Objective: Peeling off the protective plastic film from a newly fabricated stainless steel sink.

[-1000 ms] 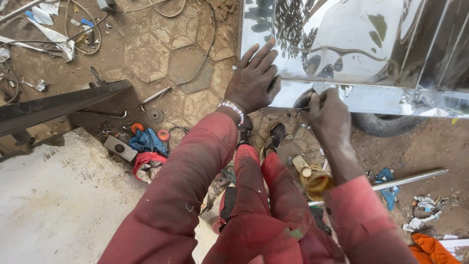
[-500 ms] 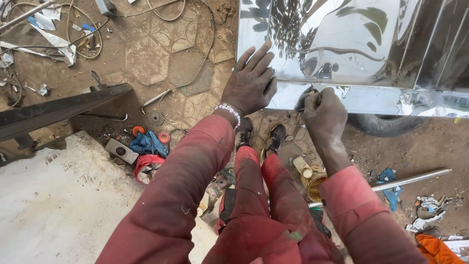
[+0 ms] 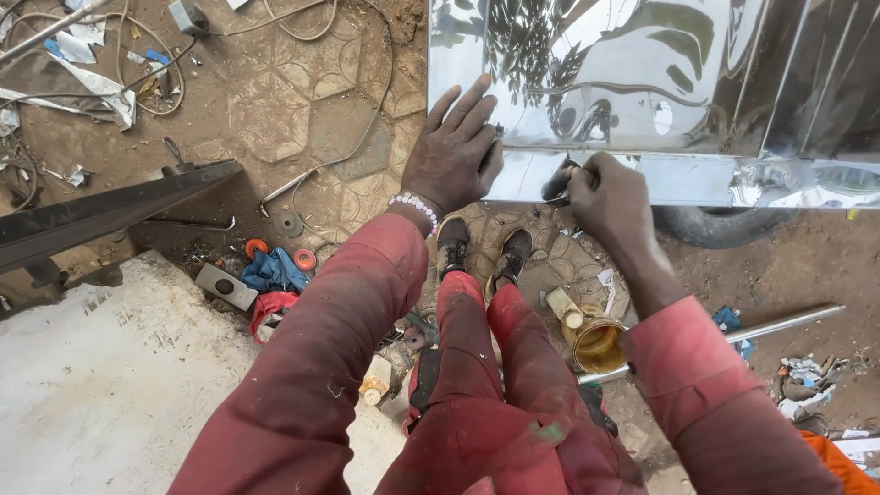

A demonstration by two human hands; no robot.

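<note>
The left hand [image 3: 454,160] lies flat with fingers spread on the lower left corner of a mirror-bright metal sheet [image 3: 642,73], its grip apart and pressing on the panel rather than closed round anything; a beaded bracelet [image 3: 414,207] circles the wrist just below the sheet's edge. The right hand [image 3: 610,194] is at the sheet's folded bottom edge, a little to the right of the left hand, its grip closed on a small dark tool [image 3: 557,186] whose kind cannot be told. Below the sheet, the person's shoes [image 3: 481,252] stand on paved ground. A tin of yellowish liquid [image 3: 596,344] sits below the sheet, beside the right forearm, and a dark tyre [image 3: 720,225] lies just under the sheet's edge.
</note>
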